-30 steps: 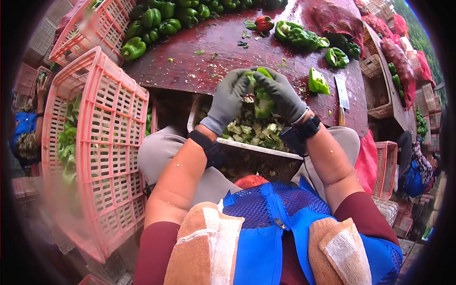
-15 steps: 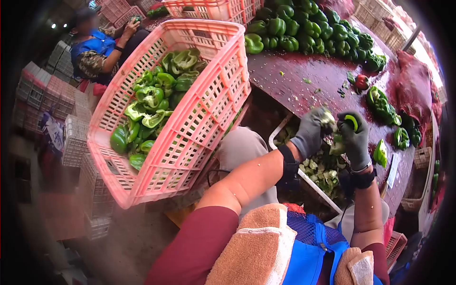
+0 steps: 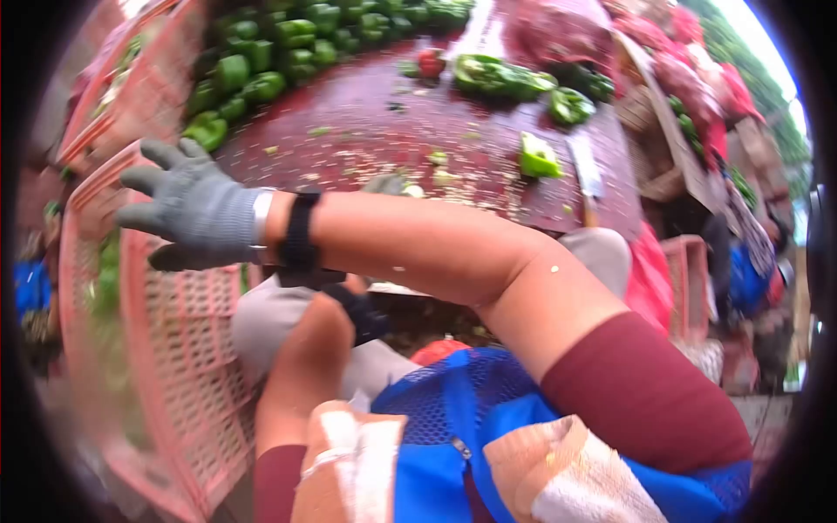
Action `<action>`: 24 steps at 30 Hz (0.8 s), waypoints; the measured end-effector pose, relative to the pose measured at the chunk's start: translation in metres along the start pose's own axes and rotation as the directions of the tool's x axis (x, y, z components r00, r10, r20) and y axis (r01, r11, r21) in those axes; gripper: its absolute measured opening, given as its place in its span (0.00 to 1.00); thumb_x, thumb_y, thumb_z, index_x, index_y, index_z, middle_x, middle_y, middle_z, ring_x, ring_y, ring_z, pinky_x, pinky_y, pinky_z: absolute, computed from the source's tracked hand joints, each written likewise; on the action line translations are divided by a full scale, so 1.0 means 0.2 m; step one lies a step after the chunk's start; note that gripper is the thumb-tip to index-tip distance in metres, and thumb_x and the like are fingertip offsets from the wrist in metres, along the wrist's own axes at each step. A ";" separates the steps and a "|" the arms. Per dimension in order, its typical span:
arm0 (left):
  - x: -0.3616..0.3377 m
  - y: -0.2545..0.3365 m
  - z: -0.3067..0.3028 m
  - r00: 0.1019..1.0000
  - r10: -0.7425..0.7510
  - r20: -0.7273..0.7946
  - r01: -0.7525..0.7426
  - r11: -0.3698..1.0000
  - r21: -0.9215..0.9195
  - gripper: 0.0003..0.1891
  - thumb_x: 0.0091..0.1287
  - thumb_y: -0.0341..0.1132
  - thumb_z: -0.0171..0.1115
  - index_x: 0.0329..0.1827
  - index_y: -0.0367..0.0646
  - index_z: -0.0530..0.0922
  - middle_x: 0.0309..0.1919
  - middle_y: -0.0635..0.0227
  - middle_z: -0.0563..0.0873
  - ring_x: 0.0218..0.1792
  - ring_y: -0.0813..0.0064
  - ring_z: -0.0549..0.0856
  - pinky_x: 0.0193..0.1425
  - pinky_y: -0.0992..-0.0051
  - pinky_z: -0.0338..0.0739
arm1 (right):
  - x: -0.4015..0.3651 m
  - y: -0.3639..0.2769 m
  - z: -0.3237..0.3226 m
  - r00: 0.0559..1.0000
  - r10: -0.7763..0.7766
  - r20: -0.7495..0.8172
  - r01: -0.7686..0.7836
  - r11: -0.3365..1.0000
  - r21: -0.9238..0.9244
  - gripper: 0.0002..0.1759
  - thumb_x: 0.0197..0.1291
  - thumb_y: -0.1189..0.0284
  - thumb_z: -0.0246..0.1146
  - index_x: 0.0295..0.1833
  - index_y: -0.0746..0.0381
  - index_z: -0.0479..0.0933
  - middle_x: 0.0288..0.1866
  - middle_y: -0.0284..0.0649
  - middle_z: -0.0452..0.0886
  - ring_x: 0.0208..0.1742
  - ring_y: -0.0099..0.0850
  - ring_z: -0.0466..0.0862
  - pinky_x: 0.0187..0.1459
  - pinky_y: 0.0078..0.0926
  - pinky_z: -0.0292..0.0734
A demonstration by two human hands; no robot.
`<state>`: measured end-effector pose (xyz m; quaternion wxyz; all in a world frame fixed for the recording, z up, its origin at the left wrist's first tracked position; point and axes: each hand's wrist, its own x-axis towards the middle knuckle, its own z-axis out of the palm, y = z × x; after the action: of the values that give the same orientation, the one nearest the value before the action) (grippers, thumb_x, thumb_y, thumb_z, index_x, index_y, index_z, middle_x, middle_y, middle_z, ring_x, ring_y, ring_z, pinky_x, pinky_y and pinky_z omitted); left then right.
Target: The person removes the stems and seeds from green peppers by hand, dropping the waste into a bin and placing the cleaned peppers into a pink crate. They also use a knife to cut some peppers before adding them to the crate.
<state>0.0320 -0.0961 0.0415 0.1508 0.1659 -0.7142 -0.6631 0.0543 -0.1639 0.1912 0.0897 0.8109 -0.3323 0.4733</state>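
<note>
My right hand, in a grey glove, stretches across to the left above the rim of the pink plastic crate. Its fingers are spread and nothing is in them. Blurred green pepper pieces show inside that crate. My left hand, gloved too, is mostly hidden behind my right forearm at the table's near edge; its fingers cannot be made out. Pale scraps lie beside it. A cut green pepper rests on the dark red table, left of a knife.
Many whole green peppers are heaped at the table's far left. A small red pepper and a row of green peppers lie at the back. Net sacks stand behind. Another pink crate is at upper left.
My right hand has swung left from over the scrap bin to the crate and opened, letting go of the green pepper piece. The view has turned right.
</note>
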 end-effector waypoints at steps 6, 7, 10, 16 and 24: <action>0.13 0.00 0.23 0.960 -0.137 -0.244 0.166 0.981 0.100 0.21 0.70 0.41 0.61 0.60 0.36 0.79 0.39 0.59 0.87 0.39 0.71 0.87 0.44 0.68 0.82 | -1.09 0.54 -1.00 0.825 0.565 0.001 -0.444 0.649 -0.617 0.38 0.44 0.57 0.78 0.64 0.51 0.77 0.66 0.51 0.73 0.67 0.52 0.72 0.67 0.51 0.68; 0.14 -0.03 0.24 0.962 -0.008 -0.274 0.079 0.965 0.250 0.21 0.71 0.42 0.61 0.59 0.36 0.79 0.38 0.59 0.87 0.37 0.74 0.86 0.43 0.68 0.82 | -1.25 0.58 -1.20 0.773 0.634 0.001 -0.436 0.533 -0.725 0.42 0.44 0.52 0.77 0.67 0.51 0.74 0.68 0.51 0.71 0.69 0.52 0.70 0.67 0.51 0.68; 0.16 0.07 0.28 0.960 -0.213 -0.182 0.210 0.977 -0.033 0.20 0.72 0.42 0.60 0.59 0.36 0.79 0.38 0.59 0.87 0.39 0.75 0.86 0.47 0.71 0.80 | -1.71 0.67 -1.47 0.150 0.975 -0.166 -0.604 -0.042 -0.796 0.47 0.48 0.44 0.74 0.72 0.52 0.69 0.68 0.52 0.74 0.67 0.50 0.75 0.67 0.46 0.71; 0.27 0.02 0.33 0.983 -0.027 -0.183 0.035 0.999 0.040 0.31 0.68 0.42 0.66 0.72 0.38 0.69 0.58 0.55 0.82 0.54 0.65 0.83 0.60 0.66 0.76 | -1.61 0.60 -1.49 0.102 0.988 0.113 -0.982 0.082 0.168 0.30 0.55 0.62 0.75 0.61 0.64 0.79 0.48 0.40 0.87 0.47 0.27 0.86 0.48 0.27 0.82; 0.28 0.21 0.19 0.995 -0.015 -0.097 -0.020 0.939 -0.342 0.28 0.63 0.32 0.72 0.65 0.36 0.73 0.53 0.67 0.84 0.52 0.78 0.82 0.58 0.75 0.78 | -1.29 0.26 -1.19 0.215 0.889 0.405 -0.797 -0.080 0.598 0.30 0.62 0.58 0.71 0.62 0.65 0.74 0.52 0.38 0.82 0.51 0.26 0.83 0.51 0.29 0.82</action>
<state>-0.0366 -0.0847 0.0796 0.2132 0.1686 -0.5798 -0.7681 -0.2333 0.0229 0.0964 -0.5300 0.3476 -0.5412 0.5526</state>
